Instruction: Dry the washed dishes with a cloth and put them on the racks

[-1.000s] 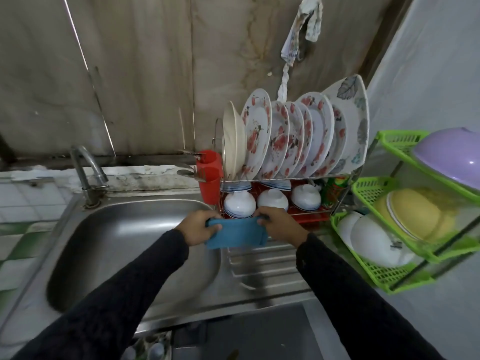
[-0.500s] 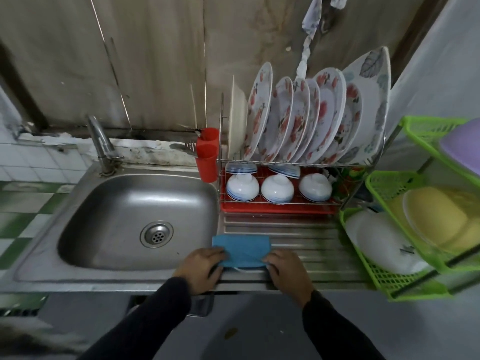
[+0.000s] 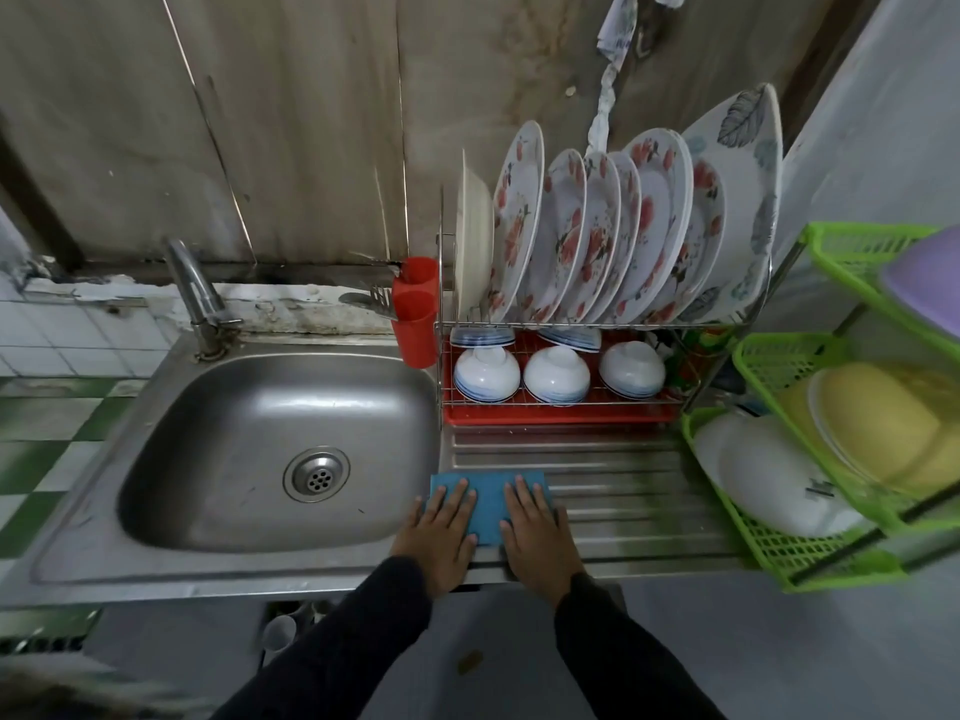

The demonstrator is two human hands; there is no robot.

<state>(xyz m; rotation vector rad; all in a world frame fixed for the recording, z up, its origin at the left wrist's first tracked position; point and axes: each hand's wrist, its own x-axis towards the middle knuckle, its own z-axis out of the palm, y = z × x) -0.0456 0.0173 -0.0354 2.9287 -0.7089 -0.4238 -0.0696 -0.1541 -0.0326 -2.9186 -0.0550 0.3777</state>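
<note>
Two hands pressed flat on the blue cloth point(image 3: 491, 504), which lay spread on the ribbed draining board point(image 3: 623, 491) of the steel sink, just right of the basin point(image 3: 234, 433). The left hand point(image 3: 441, 532) covered the cloth's left part and the right hand point(image 3: 535, 532) its right part. The fingers of both were straight and slightly spread, palms down, gripping nothing. A strip of cloth showed between them. Both arms were in dark sleeves point(image 3: 353, 641).

Behind the cloth and apart from it, a metal dish rack point(image 3: 597, 324) stood at the back of the draining board over a red tray point(image 3: 545, 415). Its upper tier held a row of floral plates point(image 3: 561, 236) standing on edge, with a cream plate point(image 3: 472, 236) at the left end and a large leaf-patterned plate point(image 3: 743, 200) at the right end. On the lower tier, white bowls with blue bands point(image 3: 556, 376) sat upside down. A red cutlery cup point(image 3: 414, 314) sat against the rack's left side, with cutlery point(image 3: 369, 301) sticking out toward the tap point(image 3: 195, 293).

To the right, a green plastic rack point(image 3: 831, 558) held white dishes point(image 3: 769, 475) on its lowest shelf, yellow dishes point(image 3: 878, 423) on the middle shelf and a purple dish point(image 3: 924, 283) at the top. A patterned rag point(image 3: 613, 33) hung on the wall above the plates.
</note>
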